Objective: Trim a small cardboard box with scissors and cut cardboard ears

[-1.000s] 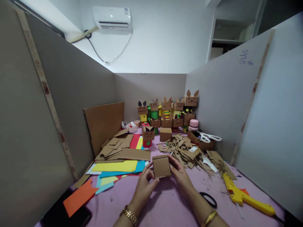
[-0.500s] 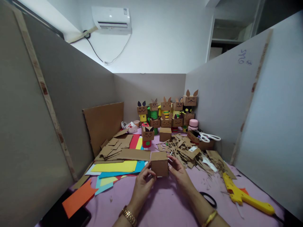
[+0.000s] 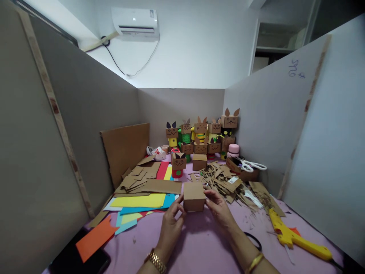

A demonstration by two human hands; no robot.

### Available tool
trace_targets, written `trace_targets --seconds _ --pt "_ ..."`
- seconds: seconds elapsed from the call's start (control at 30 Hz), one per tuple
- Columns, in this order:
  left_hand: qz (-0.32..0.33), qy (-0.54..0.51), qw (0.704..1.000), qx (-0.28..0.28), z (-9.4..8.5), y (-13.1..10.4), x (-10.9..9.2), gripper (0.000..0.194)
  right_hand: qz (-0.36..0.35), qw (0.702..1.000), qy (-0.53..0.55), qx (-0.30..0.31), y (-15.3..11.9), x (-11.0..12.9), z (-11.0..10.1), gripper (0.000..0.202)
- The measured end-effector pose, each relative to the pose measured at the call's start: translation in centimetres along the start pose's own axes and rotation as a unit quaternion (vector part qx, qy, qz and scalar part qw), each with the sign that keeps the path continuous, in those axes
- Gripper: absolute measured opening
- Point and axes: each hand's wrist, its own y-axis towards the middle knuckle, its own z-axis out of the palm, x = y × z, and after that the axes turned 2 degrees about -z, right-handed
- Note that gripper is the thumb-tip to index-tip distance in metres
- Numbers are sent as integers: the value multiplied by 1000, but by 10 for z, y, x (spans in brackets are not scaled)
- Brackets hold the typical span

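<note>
Purple cloth (image 3: 199,247) lay beneath, my left hand (image 3: 172,220) and my right hand (image 3: 220,213) lightly gripped a small cardboard box (image 3: 194,197), which sat between them, flat top up; farther off, to my right, stood an open carton (image 3: 248,176), white-handled scissors (image 3: 247,164) jutting over its rim.

One left hand (image 3: 172,220); one right hand (image 3: 221,213); two plain boxes (image 3: 194,201); ten box animals (image 3: 178,163), some partly hidden; one glue gun (image 3: 299,240); one pink jar (image 3: 233,149); one watch (image 3: 156,262); one bangle (image 3: 254,262); scraps (image 3: 218,177) too many to count.
</note>
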Motion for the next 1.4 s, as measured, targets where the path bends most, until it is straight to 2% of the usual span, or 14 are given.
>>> trace_targets --seconds 0.3,0.5,0.7,0.87,1.0,1.1,1.17,1.2,1.3,1.4 --pt "8 38 999 -24 -2 -1 0 18 4 1000 3 10 -1 7 6 14" --pt "-2 29 998 -59 -1 1 0 11 13 1000 -24 2 -2 8 4 17" --pt "-21 29 995 -90 4 2 4 48 23 996 -71 41 -8 10 9 15" --pt "-33 38 990 -135 6 2 6 56 31 991 -102 76 -17 8 20 13" --pt "-6 32 991 -129 8 -1 3 64 10 992 -122 42 -14 6 15 4" --pt "7 9 997 -71 8 -5 -1 75 -9 990 -137 22 -11 6 10 47" --pt "15 -9 1000 -20 6 -8 -4 80 -9 988 -148 51 -12 5 10 74" --pt "18 -16 1000 2 4 -8 -5 82 -7 985 -156 72 -14 5 11 82" --pt "16 -28 999 35 1 -9 -6 78 -16 974 -192 115 -20 6 17 86" --pt "3 -23 1000 17 1 -7 -5 63 -51 963 -247 99 -24 9 21 86"
